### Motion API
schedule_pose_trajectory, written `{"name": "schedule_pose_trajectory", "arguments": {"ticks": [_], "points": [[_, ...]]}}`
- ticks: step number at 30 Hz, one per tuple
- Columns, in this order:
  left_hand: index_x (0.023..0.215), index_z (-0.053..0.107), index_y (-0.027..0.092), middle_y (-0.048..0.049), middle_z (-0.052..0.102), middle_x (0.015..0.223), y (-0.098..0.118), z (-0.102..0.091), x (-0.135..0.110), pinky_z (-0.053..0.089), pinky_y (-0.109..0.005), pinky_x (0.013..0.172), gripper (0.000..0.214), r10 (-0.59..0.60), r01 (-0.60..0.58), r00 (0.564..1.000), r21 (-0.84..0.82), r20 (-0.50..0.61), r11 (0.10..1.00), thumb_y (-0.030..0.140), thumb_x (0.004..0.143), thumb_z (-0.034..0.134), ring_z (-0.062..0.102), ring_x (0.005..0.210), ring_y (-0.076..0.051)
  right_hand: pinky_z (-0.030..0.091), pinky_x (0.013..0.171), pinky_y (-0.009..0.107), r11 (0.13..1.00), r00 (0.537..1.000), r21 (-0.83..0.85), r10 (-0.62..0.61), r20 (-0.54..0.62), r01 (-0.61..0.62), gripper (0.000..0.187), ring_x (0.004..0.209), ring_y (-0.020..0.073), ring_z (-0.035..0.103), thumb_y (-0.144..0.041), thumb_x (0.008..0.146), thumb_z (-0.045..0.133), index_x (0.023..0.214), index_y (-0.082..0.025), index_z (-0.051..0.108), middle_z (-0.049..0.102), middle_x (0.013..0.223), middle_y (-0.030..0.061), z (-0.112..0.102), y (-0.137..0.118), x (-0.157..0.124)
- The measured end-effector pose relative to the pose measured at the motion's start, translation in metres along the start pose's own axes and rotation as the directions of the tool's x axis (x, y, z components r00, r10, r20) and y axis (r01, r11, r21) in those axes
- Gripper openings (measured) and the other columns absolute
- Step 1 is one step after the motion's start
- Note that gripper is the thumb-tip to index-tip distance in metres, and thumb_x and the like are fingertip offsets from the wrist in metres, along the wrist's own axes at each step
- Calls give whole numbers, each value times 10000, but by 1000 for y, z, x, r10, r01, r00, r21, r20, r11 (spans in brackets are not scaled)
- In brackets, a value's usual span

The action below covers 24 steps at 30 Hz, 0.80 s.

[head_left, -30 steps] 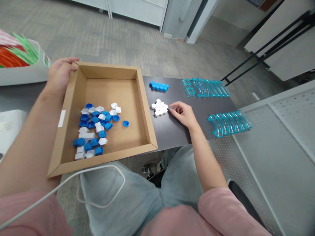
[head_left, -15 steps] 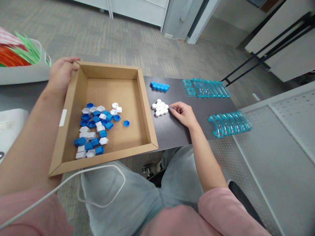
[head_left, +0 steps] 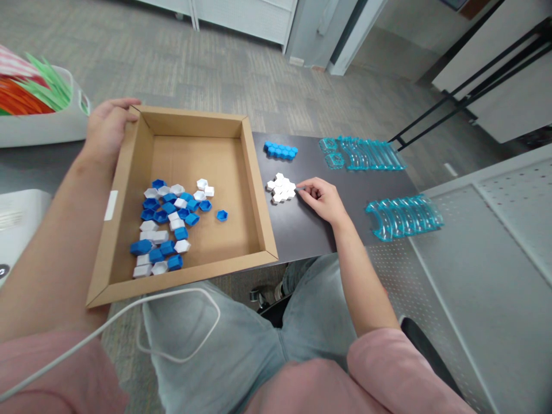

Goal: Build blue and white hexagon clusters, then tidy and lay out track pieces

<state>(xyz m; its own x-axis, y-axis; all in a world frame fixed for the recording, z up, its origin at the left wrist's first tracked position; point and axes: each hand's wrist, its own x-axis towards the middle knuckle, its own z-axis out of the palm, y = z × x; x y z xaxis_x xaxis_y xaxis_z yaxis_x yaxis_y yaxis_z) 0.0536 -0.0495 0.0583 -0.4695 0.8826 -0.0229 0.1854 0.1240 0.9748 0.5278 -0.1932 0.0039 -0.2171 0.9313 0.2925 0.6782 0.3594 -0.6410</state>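
Note:
My left hand [head_left: 108, 126] grips the far left corner of a shallow cardboard box [head_left: 253, 184], fingers over its rim. Inside the box, loose blue hexagonal blocks [head_left: 181, 233] and white hexagonal blocks [head_left: 160, 237] lie in a heap, mostly on the left side. My right hand [head_left: 321, 199] rests on the table to the right of the box. Its thumb and index finger are pinched at the right edge of a flat cluster of white hexagonal blocks [head_left: 281, 188]; the exact contact is partly hidden. Beyond that cluster sits a group of blue hexagonal blocks [head_left: 280, 151] set side by side.
Clear teal plastic pieces [head_left: 371, 154] lie at the far right of the dark table [head_left: 297, 230], with a row of curved teal pieces [head_left: 405, 217] nearer. A white bin [head_left: 43, 129] holds green and orange strips at left. A white cable [head_left: 172, 294] crosses my lap.
Almost nothing differs. The view has shifted very slightly, while both hands and the blocks keep their places.

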Motion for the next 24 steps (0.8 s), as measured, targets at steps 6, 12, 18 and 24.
{"name": "schedule_pose_trajectory", "arguments": {"ticks": [6, 12, 18, 24], "points": [[1211, 776, 148, -16, 833, 1185, -7, -4, 7, 551, -442, 1360, 433, 10, -10, 1000, -11, 21, 1000, 51, 807, 656, 755, 1266, -209, 488, 723, 361, 1000, 1000, 17, 9, 7, -10, 164, 672, 182, 526, -290, 1066, 764, 1186, -282, 874, 711, 885, 11, 0, 1, 0], [1289, 683, 41, -101, 763, 1323, -31, 0, 45, 487, -611, 1397, 395, 98, -100, 994, 41, 52, 994, 126, 904, 660, 696, 1346, -218, 466, 705, 343, 997, 999, 55, 47, 9, -48, 152, 654, 172, 510, -260, 1014, 754, 1140, -280, 836, 707, 859, -9, 0, 2, 1], [1370, 542, 129, -146, 707, 1433, -50, -4, 58, 594, -478, 1270, 313, 159, -166, 979, -45, -129, 985, 132, 1064, 474, 725, 1293, -179, 454, 703, 341, 995, 998, 102, -3, 58, -3, 72, 675, 181, 545, -224, 929, 753, 953, -268, 804, 708, 862, 5, -2, -4, 1], [1395, 497, 177, -169, 728, 1401, -60, -26, 19, 639, -422, 1168, 358, 227, -215, 969, 114, -101, 970, 113, 1078, 344, 731, 1269, -177, 454, 736, 342, 998, 988, 46, -45, 149, 38, 143, 710, 185, 578, -252, 945, 759, 990, -262, 895, 769, 960, 35, -2, -6, 6]]}}
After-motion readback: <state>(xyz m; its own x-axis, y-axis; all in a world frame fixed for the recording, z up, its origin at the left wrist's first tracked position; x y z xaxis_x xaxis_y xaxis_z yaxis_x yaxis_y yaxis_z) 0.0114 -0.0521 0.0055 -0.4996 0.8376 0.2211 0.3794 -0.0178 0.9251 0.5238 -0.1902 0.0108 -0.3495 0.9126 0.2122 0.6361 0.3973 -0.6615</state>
